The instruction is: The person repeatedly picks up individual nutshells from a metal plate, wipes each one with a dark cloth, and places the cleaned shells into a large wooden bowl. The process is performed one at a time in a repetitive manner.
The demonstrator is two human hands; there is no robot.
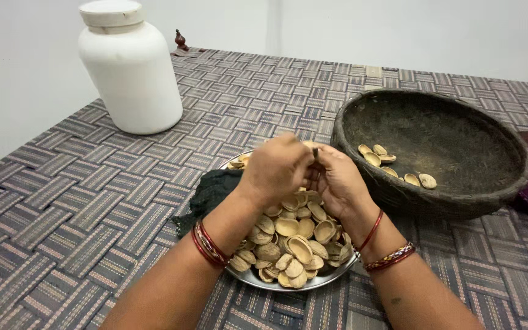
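Forearms with red bangles come in from the near edge; left hand [274,168] and right hand [339,183] meet fingertip to fingertip above the steel plate [258,280], both pinched shut on one small dark nut [316,153], long axis roughly upright, equally near both. Woven checked mat [80,201] lies under the plate. Rough dark bowl [435,150] sits right of the plate, smooth white jar [131,67] far-left. Tan curved shells [294,241] heap on the plate.
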